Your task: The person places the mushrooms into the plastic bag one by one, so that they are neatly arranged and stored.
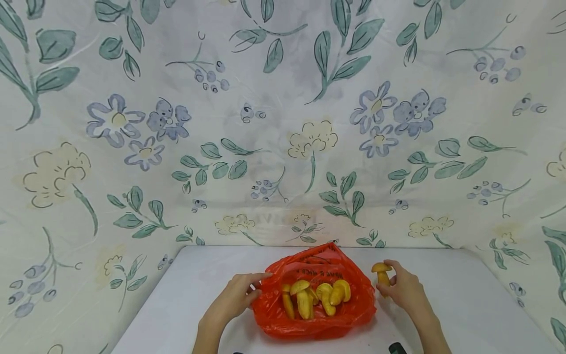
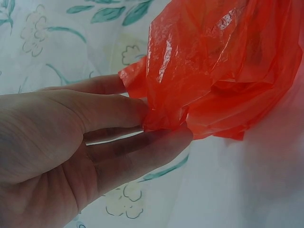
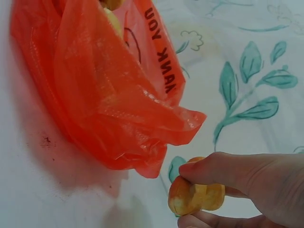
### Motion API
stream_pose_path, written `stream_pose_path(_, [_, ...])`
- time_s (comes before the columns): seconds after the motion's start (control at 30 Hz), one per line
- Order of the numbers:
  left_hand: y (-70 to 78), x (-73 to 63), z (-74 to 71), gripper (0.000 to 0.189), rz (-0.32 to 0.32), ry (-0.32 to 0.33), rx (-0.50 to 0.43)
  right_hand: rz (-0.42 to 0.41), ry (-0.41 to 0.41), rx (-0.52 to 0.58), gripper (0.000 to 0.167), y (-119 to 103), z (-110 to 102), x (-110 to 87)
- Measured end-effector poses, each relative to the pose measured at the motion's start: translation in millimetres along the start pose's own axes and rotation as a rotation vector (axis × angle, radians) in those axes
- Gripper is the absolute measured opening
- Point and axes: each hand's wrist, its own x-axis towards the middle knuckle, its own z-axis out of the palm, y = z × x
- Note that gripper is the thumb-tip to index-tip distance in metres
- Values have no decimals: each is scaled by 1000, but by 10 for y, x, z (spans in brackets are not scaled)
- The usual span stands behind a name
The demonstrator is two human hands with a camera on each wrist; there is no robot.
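A red plastic bag [image 1: 274, 317] with dark printing lies mouth open on the white table. Inside it show several yellow mushrooms [image 1: 304, 304], with pale stems and rounded caps. At the bag's left edge, my left hand [image 1: 236, 295] pinches the thin plastic between thumb and fingers; the left wrist view has the crumpled red film [image 2: 166, 95] at the fingertips. To the right of the bag, my right hand [image 1: 404, 285] holds one yellow mushroom [image 1: 382, 273] upright, cap on top, apart from the bag. That mushroom [image 3: 183, 197] sits between thumb and fingers in the right wrist view.
The white table [image 1: 460, 295] spreads to both sides of the bag. Behind it hangs a cloth [image 1: 283, 123] printed with leaves and flowers. A small dark object [image 1: 397, 348] pokes in at the bottom edge near my right forearm.
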Motion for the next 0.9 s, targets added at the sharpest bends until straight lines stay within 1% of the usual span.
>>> stream_pose_path(0.23, [-10, 8, 1, 44, -7, 4, 18, -14, 13, -28, 70, -73, -46, -24])
stream_pose_path(0.53, [-12, -4, 0, 44, 9, 7, 5, -13, 17, -33, 70, -176, -68, -67])
stream_pose_path(0.77, [-8, 0, -2, 45, -5, 3, 4, -29, 7, -22, 70, -240, -50, -91])
stream_pose_path(0.9, [-9, 9, -2, 44, -11, 2, 13, -49, 22, -28, 70, -299, -45, -111])
